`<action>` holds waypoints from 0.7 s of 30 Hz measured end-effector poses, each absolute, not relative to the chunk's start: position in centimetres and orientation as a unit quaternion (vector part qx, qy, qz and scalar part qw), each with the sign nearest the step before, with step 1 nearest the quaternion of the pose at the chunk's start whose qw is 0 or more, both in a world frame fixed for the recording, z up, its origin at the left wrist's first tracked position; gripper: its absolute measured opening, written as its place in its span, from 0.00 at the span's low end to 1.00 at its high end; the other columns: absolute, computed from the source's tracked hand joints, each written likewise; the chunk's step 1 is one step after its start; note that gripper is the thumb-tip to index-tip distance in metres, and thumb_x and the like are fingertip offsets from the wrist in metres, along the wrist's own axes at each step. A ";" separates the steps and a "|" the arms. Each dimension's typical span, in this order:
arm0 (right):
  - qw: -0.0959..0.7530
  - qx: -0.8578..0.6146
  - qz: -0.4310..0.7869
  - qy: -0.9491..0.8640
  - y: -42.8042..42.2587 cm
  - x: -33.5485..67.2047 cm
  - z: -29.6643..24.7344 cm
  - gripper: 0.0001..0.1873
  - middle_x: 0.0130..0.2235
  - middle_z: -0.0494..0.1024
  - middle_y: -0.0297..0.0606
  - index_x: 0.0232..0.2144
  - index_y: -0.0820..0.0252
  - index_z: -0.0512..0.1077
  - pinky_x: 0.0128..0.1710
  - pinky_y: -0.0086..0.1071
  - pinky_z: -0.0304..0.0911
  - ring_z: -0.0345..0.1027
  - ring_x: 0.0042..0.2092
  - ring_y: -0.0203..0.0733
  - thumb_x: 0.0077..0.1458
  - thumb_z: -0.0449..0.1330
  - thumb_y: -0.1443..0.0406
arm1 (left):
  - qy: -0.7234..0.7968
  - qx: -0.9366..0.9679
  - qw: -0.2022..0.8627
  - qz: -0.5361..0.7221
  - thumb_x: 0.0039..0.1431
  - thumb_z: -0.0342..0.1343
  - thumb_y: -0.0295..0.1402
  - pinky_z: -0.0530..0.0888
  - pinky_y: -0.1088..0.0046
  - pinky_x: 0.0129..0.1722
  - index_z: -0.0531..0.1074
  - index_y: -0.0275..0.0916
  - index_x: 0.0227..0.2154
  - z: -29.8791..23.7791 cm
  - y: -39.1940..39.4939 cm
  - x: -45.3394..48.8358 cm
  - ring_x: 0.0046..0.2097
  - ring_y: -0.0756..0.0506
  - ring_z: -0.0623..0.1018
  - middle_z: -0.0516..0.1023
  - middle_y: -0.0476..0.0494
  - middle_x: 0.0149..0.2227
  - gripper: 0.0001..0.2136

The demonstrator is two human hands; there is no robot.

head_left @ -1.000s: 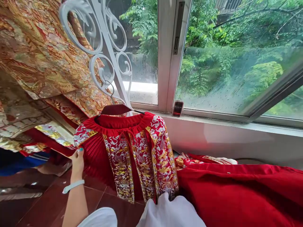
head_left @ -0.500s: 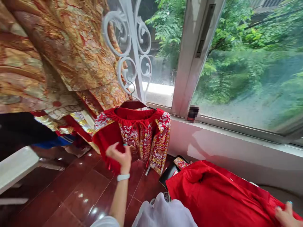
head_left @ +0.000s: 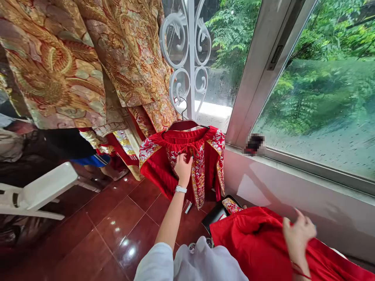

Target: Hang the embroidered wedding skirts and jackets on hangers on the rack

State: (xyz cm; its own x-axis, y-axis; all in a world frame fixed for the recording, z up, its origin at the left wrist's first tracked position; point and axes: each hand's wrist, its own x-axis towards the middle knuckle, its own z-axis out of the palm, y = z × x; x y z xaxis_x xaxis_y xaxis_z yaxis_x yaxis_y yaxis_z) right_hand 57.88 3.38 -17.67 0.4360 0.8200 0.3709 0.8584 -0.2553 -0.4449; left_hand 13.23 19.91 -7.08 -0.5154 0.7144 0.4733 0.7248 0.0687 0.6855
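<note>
An embroidered red garment [head_left: 200,175] with gold and silver patterns hangs from a dark hanger [head_left: 184,125], its gathered neckline tied with a red bow. My left hand [head_left: 183,171], a white band at its wrist, is at the front just below that bow, its bent fingers closed on the cloth. To the right, a plain red garment [head_left: 246,238] lies spread out over something mostly hidden. Over its far part is my right hand [head_left: 299,235], slightly blurred, fingers apart and holding nothing.
Gold embroidered garments [head_left: 125,58] hang at the left beside a white scrolled metal stand [head_left: 190,58]. A white plastic chair [head_left: 49,187] stands on the tiled floor [head_left: 131,222]. On the right are a window [head_left: 322,109] and a black case [head_left: 212,218] under the red cloth.
My left hand has moved from before the garment's left side to its front below the bow. My right hand has come inward from the lower right edge. The view has shifted left.
</note>
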 end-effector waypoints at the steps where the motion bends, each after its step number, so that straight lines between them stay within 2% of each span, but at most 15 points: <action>1: 0.338 -0.781 -0.012 -0.525 4.7 55.2 -17.5 0.31 0.48 0.70 0.66 0.54 0.68 0.69 0.54 0.69 0.56 0.62 0.56 0.76 0.48 0.52 0.60 | -0.735 -0.483 0.018 -0.476 0.62 0.57 0.35 0.65 0.71 0.32 0.73 0.40 0.38 -7.3 20.0 13.5 0.32 0.46 0.76 0.77 0.44 0.38 0.05; 5: 0.404 -0.642 0.188 -0.624 9.2 43.2 -16.7 0.25 0.47 0.74 0.52 0.49 0.60 0.71 0.57 0.55 0.62 0.67 0.53 0.57 0.49 0.49 0.63 | -0.737 -0.469 0.042 -0.485 0.64 0.53 0.32 0.66 0.71 0.33 0.74 0.40 0.36 -7.9 20.9 14.1 0.34 0.45 0.77 0.77 0.43 0.35 0.05; 9: 0.388 -0.493 0.321 -0.709 11.2 34.2 -13.5 0.27 0.52 0.74 0.44 0.54 0.55 0.69 0.57 0.46 0.65 0.70 0.52 0.47 0.52 0.49 0.68 | -0.749 -0.467 0.046 -0.467 0.61 0.57 0.33 0.67 0.70 0.32 0.75 0.40 0.41 -8.1 21.4 13.9 0.36 0.42 0.79 0.79 0.41 0.36 0.07; 12: 0.368 -0.411 0.344 -0.760 11.3 31.1 -10.4 0.27 0.53 0.73 0.42 0.54 0.53 0.69 0.58 0.44 0.64 0.70 0.54 0.45 0.53 0.49 0.71 | -0.754 -0.484 0.043 -0.442 0.63 0.55 0.31 0.68 0.70 0.32 0.75 0.39 0.43 -8.0 21.6 13.7 0.36 0.41 0.80 0.79 0.39 0.38 0.08; 16: 0.354 -0.392 0.366 -0.766 11.3 30.1 -8.8 0.25 0.51 0.74 0.43 0.53 0.54 0.70 0.54 0.44 0.67 0.72 0.50 0.45 0.54 0.49 0.71 | -0.721 -0.538 0.015 -0.436 0.67 0.48 0.29 0.71 0.69 0.36 0.74 0.37 0.45 -7.7 20.6 13.4 0.39 0.42 0.80 0.78 0.35 0.45 0.10; 21: 0.400 -0.417 0.411 -0.705 13.6 29.8 -9.0 0.24 0.50 0.75 0.46 0.55 0.59 0.67 0.51 0.42 0.69 0.73 0.48 0.45 0.56 0.51 0.65 | -0.668 -0.577 -0.052 -0.466 0.71 0.40 0.32 0.74 0.65 0.48 0.73 0.40 0.45 -11.0 14.8 15.0 0.48 0.42 0.78 0.77 0.37 0.46 0.15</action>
